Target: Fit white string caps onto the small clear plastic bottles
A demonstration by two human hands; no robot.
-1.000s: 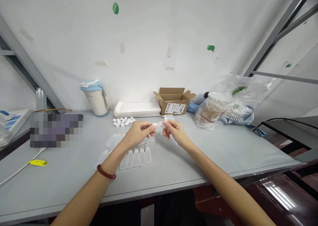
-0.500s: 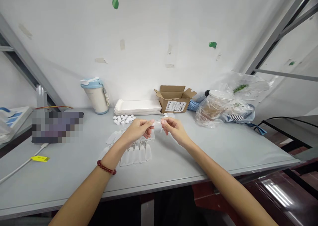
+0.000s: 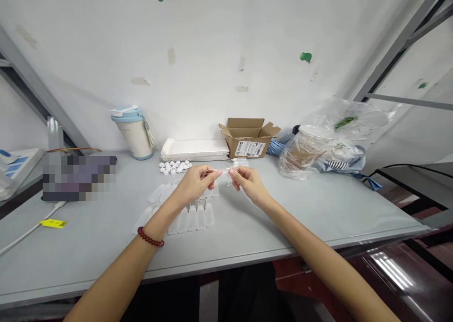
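Note:
My left hand [image 3: 197,182] and my right hand [image 3: 248,181] meet above the middle of the table, each with thumb and fingers pinched. Between them they hold a small clear plastic piece [image 3: 225,171], its ends covered by the fingertips. A thin white string hangs by my right fingers. Below and left of my hands lie rows of flat translucent plastic tags [image 3: 191,217] with white strings, partly hidden by my left hand and forearm. Just beyond my left hand is a cluster of small white pointed pieces [image 3: 173,167].
Along the wall stand a cream tumbler [image 3: 134,136] with a blue lid, a stack of white flat packs [image 3: 196,148] and an open cardboard box [image 3: 249,144]. Bagged containers [image 3: 304,154] sit at the right. A blurred-out dark device [image 3: 79,178] with a white cable [image 3: 30,232] lies left.
The view has shifted slightly. Both hands keep hold of the clear piece, which now looks thinner, as if turned more edge-on.

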